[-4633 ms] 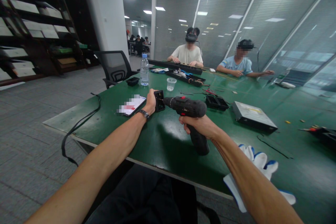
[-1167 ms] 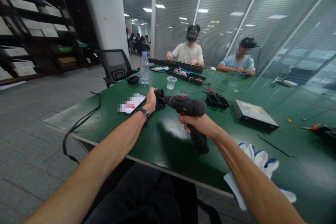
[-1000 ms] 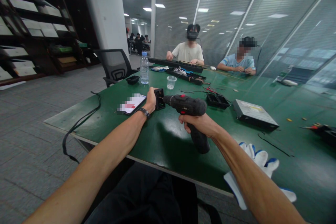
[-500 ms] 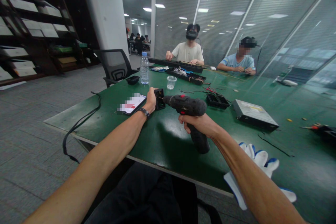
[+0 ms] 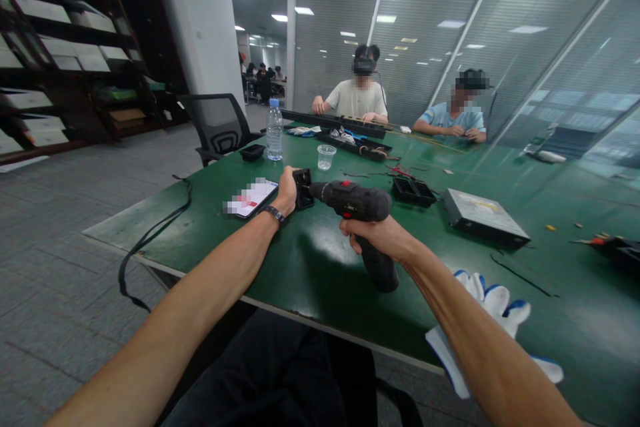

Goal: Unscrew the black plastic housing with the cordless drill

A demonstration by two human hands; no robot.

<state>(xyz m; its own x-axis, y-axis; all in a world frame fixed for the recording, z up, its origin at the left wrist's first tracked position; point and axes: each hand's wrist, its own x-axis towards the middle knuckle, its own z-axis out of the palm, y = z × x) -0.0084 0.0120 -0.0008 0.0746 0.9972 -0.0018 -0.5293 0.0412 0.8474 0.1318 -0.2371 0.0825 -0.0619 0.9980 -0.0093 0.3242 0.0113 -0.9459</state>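
Note:
My right hand is wrapped round the grip of a black cordless drill with red accents. The drill points left, level above the green table. Its bit reaches the open face of a small black box; whether it sits in a screw is too small to tell. My left hand holds that box on edge from its left side, with most of its fingers hidden behind. Just left of this hand lies a phone with its screen lit.
Behind the box stand a clear cup and a water bottle. To the right are a black tray, a metal disc drive and white-blue gloves. Two people work across the table. A strap hangs over the left edge.

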